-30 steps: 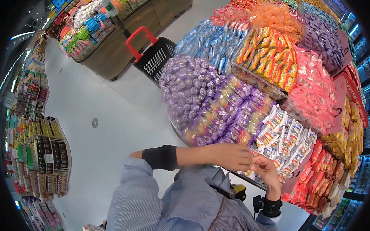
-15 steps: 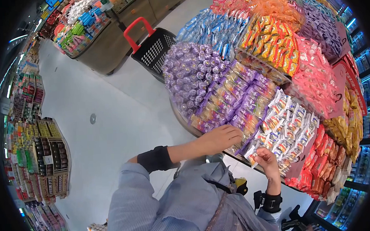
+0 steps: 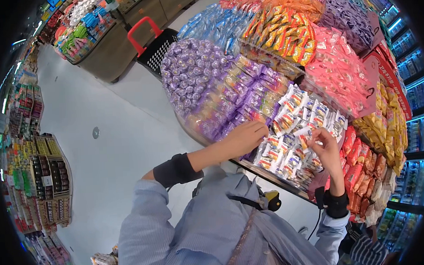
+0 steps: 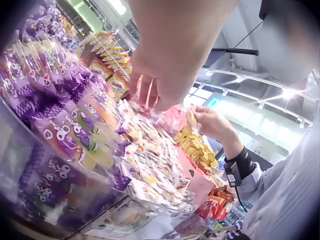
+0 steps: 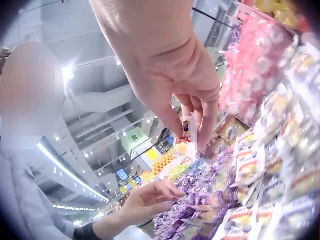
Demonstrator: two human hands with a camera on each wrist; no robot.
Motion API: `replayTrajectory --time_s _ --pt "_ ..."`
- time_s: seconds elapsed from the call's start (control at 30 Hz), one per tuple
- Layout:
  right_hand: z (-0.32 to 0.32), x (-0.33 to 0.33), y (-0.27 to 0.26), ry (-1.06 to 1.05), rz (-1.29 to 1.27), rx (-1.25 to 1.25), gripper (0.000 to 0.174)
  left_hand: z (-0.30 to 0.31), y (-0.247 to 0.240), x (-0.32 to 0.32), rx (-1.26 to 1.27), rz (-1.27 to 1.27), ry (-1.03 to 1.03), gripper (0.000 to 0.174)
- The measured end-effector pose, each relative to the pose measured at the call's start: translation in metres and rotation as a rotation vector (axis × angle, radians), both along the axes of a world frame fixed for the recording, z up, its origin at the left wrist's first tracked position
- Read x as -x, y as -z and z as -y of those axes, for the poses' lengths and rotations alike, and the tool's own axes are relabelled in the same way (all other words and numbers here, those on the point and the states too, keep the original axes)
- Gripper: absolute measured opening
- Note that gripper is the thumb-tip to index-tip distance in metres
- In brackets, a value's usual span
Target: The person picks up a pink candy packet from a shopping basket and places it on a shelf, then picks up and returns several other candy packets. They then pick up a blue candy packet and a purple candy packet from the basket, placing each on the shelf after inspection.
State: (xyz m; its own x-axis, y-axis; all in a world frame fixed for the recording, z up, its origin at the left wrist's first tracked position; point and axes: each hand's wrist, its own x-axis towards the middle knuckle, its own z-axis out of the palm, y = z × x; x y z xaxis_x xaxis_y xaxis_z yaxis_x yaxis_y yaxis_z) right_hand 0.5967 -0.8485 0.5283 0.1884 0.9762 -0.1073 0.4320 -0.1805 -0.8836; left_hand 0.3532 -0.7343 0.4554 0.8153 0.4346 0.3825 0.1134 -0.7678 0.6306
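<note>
My right hand (image 3: 329, 151) pinches a small white candy packet (image 5: 190, 137) between thumb and fingers, over the pile of similar white packets (image 3: 288, 150). Printed red, yellow and dark markings show on these wrappers. My left hand (image 3: 245, 136) hovers at the near left side of that pile, beside the purple-wrapped jelly packs (image 3: 229, 91). In the right wrist view its fingers are loosely bent with nothing between them. The left wrist view shows the back of this hand above the white packets, and the right hand farther off.
Round purple sweets (image 3: 190, 69) lie at the stand's left end; pink packets (image 3: 339, 72) and red packets (image 3: 350, 145) lie to the right. A clear divider (image 3: 270, 59) fronts the yellow-and-red packets. Beyond the stand is a black basket (image 3: 157, 52) with a red handle. A person in stripes (image 3: 368, 251) is at lower right.
The hands, close together at first, have moved apart. My right hand has carried the white packet rightward and up over the pile. The left hand has shifted slightly forward; the head view has shifted too.
</note>
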Motion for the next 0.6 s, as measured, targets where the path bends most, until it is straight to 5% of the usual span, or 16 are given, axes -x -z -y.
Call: replayTrajectory --time_s 0.3,0.5,0.6 --pt "-0.051 -0.013 0.018 -0.352 0.373 0.016 0.019 0.033 0.038 -0.053 -0.071 -0.145 -0.075 0.019" --pt "-0.070 -0.016 0.052 -0.458 0.493 0.059 0.018 0.051 0.064 -0.080 -0.309 -0.550 -0.298 0.023" --pt "-0.073 -0.015 0.065 -0.494 0.572 0.068 0.018 0.049 0.071 -0.083 -0.366 -0.457 -0.316 0.028"
